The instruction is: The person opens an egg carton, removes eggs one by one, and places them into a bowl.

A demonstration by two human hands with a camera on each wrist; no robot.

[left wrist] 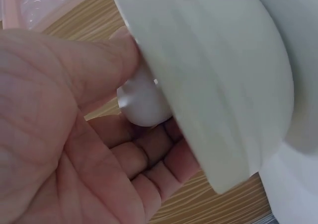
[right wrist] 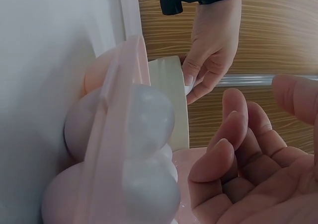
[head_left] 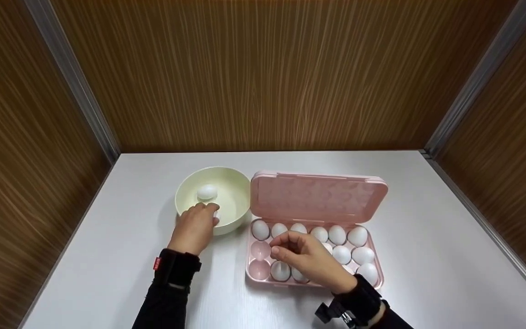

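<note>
Left hand (head_left: pixel 194 227) pinching egg (left wrist: pixel 141 102) over bowl (head_left: pixel 233 185) rim, centre-left of frame; right hand (head_left: pixel 306 256) loosely spread above pink tray (head_left: pixel 263 251).

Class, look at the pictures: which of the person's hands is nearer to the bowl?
Left. The left hand holds an egg at the bowl rim; the right hand hovers over the egg tray, beside the bowl.

Staged recording booth, not a lived-in kitchen: smooth white tabletop (head_left: pixel 130 256) boxed on three sides by brown wood-grain wall panels (head_left: pixel 254 73) with grey metal corner strips (head_left: pixel 76 82). Only kitchen props present: cream round bowl (head_left: pixel 233 201), pink plastic egg tray with hinged lid (head_left: pixel 318 196).
</note>
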